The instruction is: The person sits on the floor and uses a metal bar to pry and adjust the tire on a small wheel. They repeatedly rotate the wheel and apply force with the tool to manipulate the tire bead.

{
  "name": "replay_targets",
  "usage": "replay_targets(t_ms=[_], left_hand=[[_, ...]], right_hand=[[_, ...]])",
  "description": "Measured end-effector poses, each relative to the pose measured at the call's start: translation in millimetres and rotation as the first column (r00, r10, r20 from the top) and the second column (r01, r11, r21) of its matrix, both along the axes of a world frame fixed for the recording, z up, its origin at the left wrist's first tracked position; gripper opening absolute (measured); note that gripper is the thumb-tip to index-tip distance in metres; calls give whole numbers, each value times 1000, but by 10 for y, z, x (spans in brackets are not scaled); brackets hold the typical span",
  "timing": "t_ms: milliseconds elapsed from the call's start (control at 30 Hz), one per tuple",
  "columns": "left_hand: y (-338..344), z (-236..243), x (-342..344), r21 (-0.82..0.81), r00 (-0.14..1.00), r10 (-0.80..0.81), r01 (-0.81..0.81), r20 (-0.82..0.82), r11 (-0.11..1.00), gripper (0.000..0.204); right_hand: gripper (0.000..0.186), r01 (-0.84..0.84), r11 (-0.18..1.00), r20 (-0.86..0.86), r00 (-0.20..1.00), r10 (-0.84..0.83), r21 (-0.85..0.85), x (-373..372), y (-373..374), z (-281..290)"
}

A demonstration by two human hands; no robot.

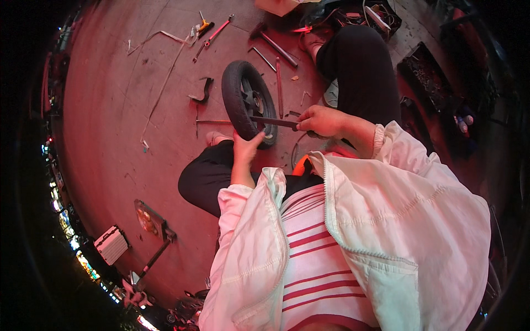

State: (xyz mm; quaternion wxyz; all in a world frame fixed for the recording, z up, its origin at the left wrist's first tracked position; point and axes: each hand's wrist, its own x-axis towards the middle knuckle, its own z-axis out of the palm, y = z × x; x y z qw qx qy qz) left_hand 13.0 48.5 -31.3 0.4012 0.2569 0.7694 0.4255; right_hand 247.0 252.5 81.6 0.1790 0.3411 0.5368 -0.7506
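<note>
A small black wheel with its tire stands tilted on the floor in front of me. My left hand grips the tire at its near lower edge, thumb on the side facing me and the other fingers partly hidden. In my right hand is a flat, dark tire lever. It points left, and its tip reaches the inner edge of the tire, by the rim. Whether the tip is under the tire bead, I cannot tell.
Beyond the wheel lie a hammer, a red-handled wrench, a metal rod and a curved black bracket. A dark toolbox stands at the right. A silver case sits at the left. My bent legs flank the wheel.
</note>
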Motion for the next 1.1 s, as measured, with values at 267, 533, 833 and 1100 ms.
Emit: replay_targets(t_ms=[267, 533, 833, 1100], left_hand=[[140, -10, 113, -154, 910, 224, -291, -350, 944, 75], [197, 127, 105, -101, 917, 307, -341, -255, 935, 60], [209, 412, 178, -183, 891, 249, -336, -380, 924, 66], [237, 160, 79, -288, 844, 286, -443, -454, 849, 71]], right_hand=[[24, -12, 1000, -89, 996, 12, 7, -31, -40, -154], [21, -102, 994, -172, 981, 92, -50, -56, -76, -106], [22, -54, 972, -138, 990, 22, -230, -83, -17, -175], [23, -70, 975, -186, 982, 30, -210, -148, -63, -259]])
